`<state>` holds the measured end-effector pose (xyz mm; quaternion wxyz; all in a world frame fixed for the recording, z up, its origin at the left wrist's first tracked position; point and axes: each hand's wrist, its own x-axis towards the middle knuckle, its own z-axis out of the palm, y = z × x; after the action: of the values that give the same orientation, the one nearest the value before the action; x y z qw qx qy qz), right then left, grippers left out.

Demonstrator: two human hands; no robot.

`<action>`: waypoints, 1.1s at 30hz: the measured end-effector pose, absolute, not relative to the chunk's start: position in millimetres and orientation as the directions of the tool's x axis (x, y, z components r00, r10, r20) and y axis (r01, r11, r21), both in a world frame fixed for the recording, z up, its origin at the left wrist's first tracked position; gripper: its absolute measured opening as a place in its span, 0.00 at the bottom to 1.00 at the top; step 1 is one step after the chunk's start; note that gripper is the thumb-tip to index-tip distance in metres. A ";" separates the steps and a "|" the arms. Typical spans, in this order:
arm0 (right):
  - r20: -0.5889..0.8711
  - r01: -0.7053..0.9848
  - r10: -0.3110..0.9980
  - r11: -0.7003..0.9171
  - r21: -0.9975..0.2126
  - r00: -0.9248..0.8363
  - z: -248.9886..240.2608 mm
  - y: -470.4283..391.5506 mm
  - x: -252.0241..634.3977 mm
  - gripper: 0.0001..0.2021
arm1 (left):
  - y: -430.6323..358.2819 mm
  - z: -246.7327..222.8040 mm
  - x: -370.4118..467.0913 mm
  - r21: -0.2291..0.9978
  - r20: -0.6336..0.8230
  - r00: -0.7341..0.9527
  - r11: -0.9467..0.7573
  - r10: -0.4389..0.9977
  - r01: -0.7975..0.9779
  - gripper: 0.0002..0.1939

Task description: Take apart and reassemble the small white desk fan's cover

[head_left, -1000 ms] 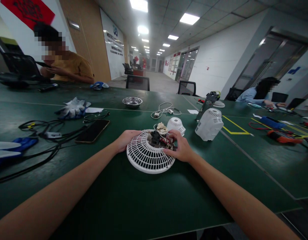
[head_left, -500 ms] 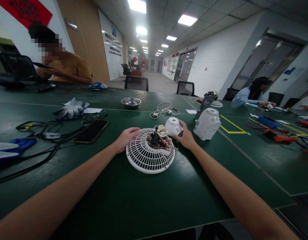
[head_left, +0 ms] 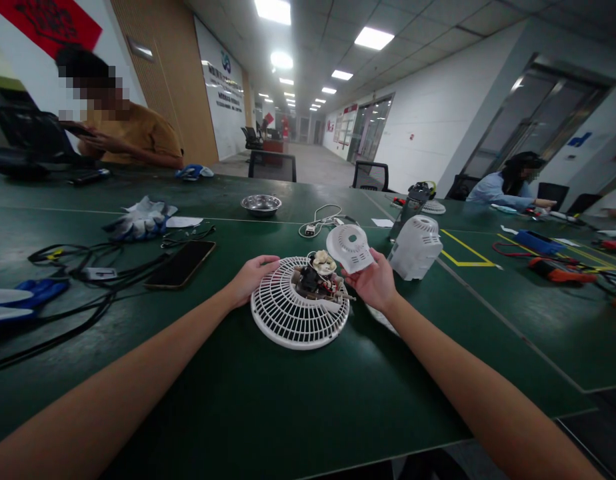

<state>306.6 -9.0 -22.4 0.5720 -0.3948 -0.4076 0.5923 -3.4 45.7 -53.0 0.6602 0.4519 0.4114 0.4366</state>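
Observation:
A round white fan grille (head_left: 281,313) lies on the green table. On its middle sits an exposed fan motor (head_left: 315,280) with a cream gear part on top and red wires. My left hand (head_left: 252,280) grips the grille's left rim, thumb on top and fingers at the edge. Held up just right of the motor is a white vented motor cover (head_left: 352,248), tilted with its slotted face showing. My right hand (head_left: 375,283) has its fingers closed on the cover's lower right edge. Behind that wrist, a pale piece on the table is partly hidden.
A white plastic housing (head_left: 416,248) and a dark bottle (head_left: 411,210) stand to the right. Farther back are a white cable (head_left: 321,223) and a metal bowl (head_left: 261,205). Leftward lie a phone (head_left: 181,264), gloves (head_left: 141,220) and black cables (head_left: 108,293). Two seated people work across the table.
My right hand has turned the motor cover, so its slotted face now tilts toward me, and its palm has rolled upward. My left hand and the grille are almost still.

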 end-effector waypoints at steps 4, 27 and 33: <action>0.301 -0.130 0.954 0.296 -0.946 -0.018 -21.6 -22.3 289.1 0.31 | 42.3 -49.1 -2.1 0.961 -0.140 0.272 0.197 0.952 -0.194 0.16; 0.439 0.582 0.725 0.688 -0.432 -0.531 5.2 -46.7 291.4 0.44 | 16.0 -30.0 -4.4 0.676 0.455 0.589 -0.689 0.668 0.259 0.28; 0.457 0.558 0.715 0.699 -0.447 -0.529 3.5 -41.8 296.0 0.40 | 8.0 -20.0 4.5 0.627 0.448 0.625 -0.723 0.639 0.290 0.28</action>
<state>296.0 -41.8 3.5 0.3167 -0.3677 -0.8656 0.1237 4.5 8.0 -20.0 0.2571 0.8639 0.2689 0.3394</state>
